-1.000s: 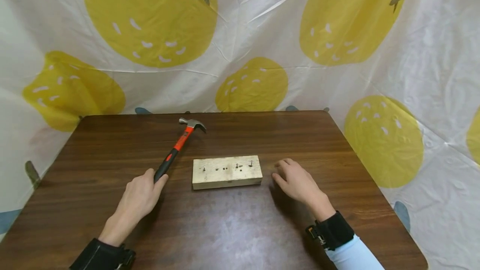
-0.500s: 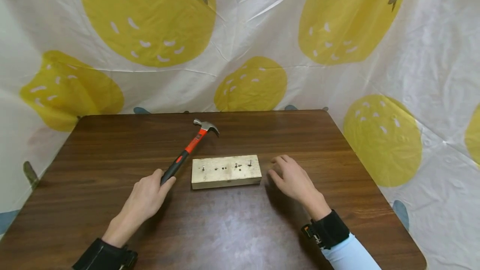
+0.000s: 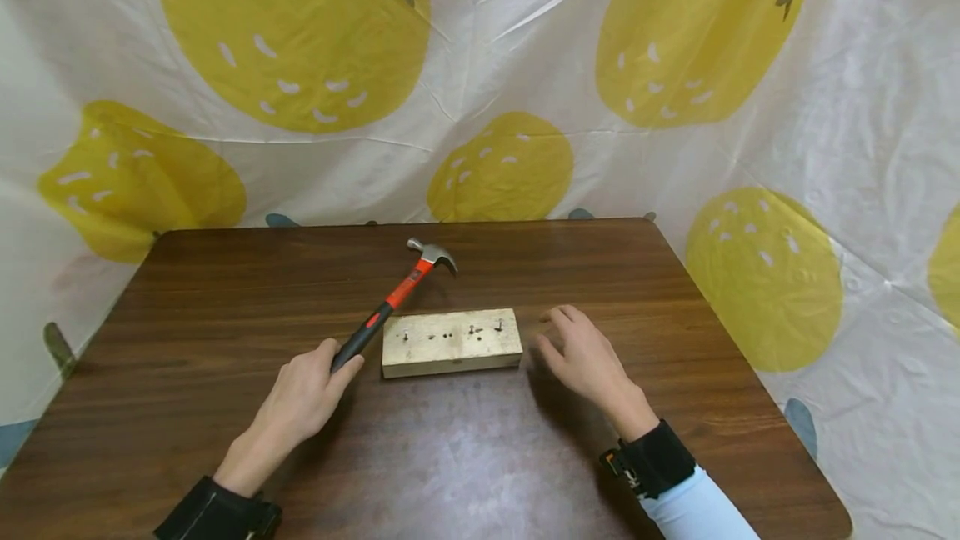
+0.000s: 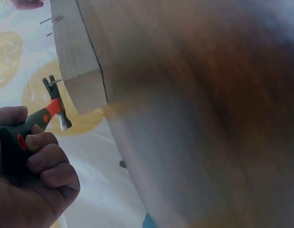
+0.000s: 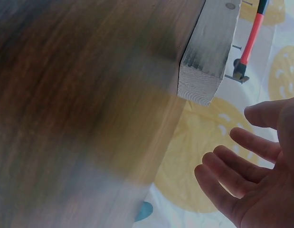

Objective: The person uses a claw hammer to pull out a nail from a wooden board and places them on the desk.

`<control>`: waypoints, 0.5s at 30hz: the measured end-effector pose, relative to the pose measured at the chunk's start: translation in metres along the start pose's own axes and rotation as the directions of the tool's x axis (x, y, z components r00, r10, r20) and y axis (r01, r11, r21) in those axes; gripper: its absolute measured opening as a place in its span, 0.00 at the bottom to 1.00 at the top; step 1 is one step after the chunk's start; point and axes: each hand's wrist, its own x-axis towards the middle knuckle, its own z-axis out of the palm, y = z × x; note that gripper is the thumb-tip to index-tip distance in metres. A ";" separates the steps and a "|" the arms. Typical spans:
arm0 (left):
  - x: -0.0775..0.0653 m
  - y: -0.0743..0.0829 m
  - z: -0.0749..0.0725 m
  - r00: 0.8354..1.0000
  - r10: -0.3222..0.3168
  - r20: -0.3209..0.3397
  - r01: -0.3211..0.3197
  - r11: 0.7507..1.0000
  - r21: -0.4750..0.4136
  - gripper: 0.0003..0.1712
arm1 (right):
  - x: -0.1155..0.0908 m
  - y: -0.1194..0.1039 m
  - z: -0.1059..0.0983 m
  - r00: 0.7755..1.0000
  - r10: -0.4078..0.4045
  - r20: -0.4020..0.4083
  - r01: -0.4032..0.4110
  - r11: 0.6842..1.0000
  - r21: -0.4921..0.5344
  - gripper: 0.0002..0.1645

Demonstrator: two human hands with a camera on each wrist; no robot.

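Beside a rough wooden block (image 3: 450,352), a hammer (image 3: 387,304) in my left grip (image 3: 300,394)

Reckoning from the block in the head view, that grip sits toward eight o'clock, fingers curled round the hammer's matte black handle (image 3: 360,337). Its shaft (image 3: 411,281) is orange-red and slants toward one o'clock, ending in a steel head (image 3: 431,252) at twelve, curved claw (image 3: 446,257) pointing to four. The block is a pale, squared bar with pitted holes (image 3: 447,336) on top, three thin metal nails (image 3: 499,325) standing in it, and curved growth rings (image 5: 196,85) on its end. At three o'clock my right grip (image 3: 588,361) is near it, fingers loosely bent and spread. Beneath lies the dark, wood-grained counter (image 3: 465,457); behind, a creased, shiny yellow-fruit cloth (image 3: 513,65).
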 end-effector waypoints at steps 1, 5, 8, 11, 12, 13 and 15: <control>-0.001 0.000 0.001 1.000 0.001 0.005 -0.001 1.000 -0.009 0.19 | 0.000 0.000 0.000 1.000 -0.002 -0.002 0.002 1.000 0.002 0.17; -0.003 0.002 0.004 1.000 0.011 0.021 -0.011 0.999 -0.034 0.20 | 0.001 -0.001 0.001 1.000 -0.007 -0.004 0.007 1.000 0.002 0.18; -0.003 0.004 0.006 0.999 0.031 0.019 -0.030 0.999 -0.037 0.20 | 0.001 -0.001 0.001 1.000 -0.012 -0.004 0.012 1.000 -0.005 0.21; -0.003 0.005 0.009 0.998 0.056 0.024 -0.055 0.998 -0.037 0.19 | 0.002 -0.002 0.001 1.000 -0.024 -0.013 0.024 1.000 -0.013 0.25; -0.003 0.006 0.009 0.998 0.063 0.028 -0.062 0.997 -0.039 0.19 | 0.002 -0.002 0.002 0.999 -0.030 -0.018 0.029 0.999 -0.016 0.25; -0.003 0.006 0.010 0.997 0.071 0.033 -0.069 0.997 -0.040 0.19 | 0.003 -0.002 0.002 0.999 -0.036 -0.025 0.035 0.999 -0.017 0.26; -0.004 0.006 0.012 0.996 0.082 0.044 -0.081 0.996 -0.044 0.18 | 0.003 -0.002 0.002 0.998 -0.046 -0.038 0.046 0.999 -0.015 0.26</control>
